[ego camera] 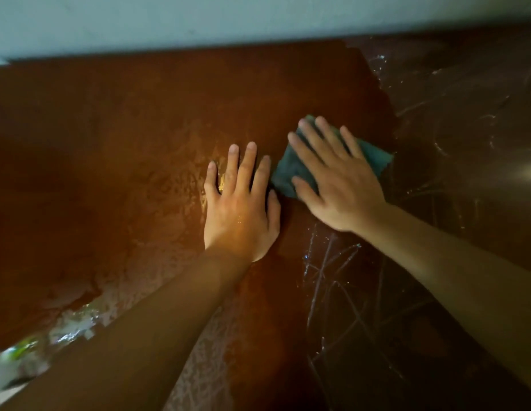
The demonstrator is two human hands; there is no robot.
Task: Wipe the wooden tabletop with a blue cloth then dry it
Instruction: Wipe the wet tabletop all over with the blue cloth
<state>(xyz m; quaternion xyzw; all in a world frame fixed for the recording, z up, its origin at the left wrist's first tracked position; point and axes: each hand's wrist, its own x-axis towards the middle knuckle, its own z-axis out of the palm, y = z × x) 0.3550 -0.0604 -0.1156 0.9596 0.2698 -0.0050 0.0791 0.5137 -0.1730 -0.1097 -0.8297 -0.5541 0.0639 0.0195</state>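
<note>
Dimly lit wooden tabletop (116,149), seemingly wet streaks, pale wall (199,19) behind

- a single view, from a camera worn on the person's head, looking forward and steeply down.
- it sits close above the wooden tabletop (110,149), which fills most of the picture.
- both forearms enter from the bottom edge; the left hand (240,212) and right hand (338,185) lie near the centre.
- the table's far edge meets a pale wall (199,19) along the top.
- the wide-angle lens bends that edge; the lower left corner is blurred.
- there is no second view to share the scene with.
</note>
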